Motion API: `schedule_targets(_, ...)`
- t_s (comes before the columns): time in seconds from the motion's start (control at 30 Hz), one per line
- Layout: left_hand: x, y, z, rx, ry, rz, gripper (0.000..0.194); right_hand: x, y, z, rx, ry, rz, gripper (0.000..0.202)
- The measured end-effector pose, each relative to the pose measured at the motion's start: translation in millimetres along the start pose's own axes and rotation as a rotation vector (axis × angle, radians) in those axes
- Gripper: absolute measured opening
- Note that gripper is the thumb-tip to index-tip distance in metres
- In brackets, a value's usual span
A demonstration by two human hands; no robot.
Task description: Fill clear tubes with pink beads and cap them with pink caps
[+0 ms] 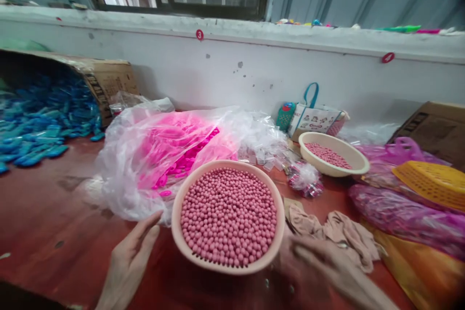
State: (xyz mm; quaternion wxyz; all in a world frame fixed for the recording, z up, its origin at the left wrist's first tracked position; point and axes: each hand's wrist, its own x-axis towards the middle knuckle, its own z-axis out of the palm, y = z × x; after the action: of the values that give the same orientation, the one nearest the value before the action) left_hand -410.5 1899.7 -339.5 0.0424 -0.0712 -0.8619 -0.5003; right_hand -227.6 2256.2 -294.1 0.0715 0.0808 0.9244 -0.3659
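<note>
Centrally on the red tabletop [83, 247] sits a round pink plastic basket [176, 220], filled nearly to the rim with small pink beads [228, 213]. To its left, the left hand [132, 254] reaches in from the near edge, fingers extended and loosely parted from the thumb, with nothing in their grasp; the fingertips are near the basket's side and beside the edge of a clear plastic bag [119, 179]. On the opposite side, the right hand [323, 256] is blurred, its fingers stretched toward the basket; how far they are spread, and whether they hold anything, I cannot tell. Just beyond that hand lies a crumpled beige cloth [348, 240]. Behind the basket, bright pink plastic pieces [174, 143] spill within the clear bag. Farther back on the right, a cream bowl [356, 167] holds more pink beads, near a yellow perforated basket [432, 184] resting on purple plastic packages. At far left, blue plastic pieces [39, 131] pour from a cardboard box [112, 77] lying on its side.
</note>
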Motion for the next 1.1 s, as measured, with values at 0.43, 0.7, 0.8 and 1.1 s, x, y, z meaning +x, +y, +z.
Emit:
schedule_targets(0.43,43.6,13.6,35.9,0.247,-0.075,0.516,0.047,276.5,74.2,-28.5,-0.402,0.695,0.255,0.044)
schedule_targets(0.7,125.4,61.1,14.5,-0.031,-0.020,0.181,0.041,286.4,78.9,3.9,-0.510,0.689,0.229,0.044)
schedule_targets(0.8,137.3,106.4,48.8,-0.007,-0.279,0.325,0.037,281.9,75.3,11.6,-0.512,0.647,0.223,0.048)
schedule_targets(1.1,226.0,146.8,220.2,0.435,-0.880,0.426,0.031,236.3,80.7,4.6,-0.411,0.486,0.164,0.084)
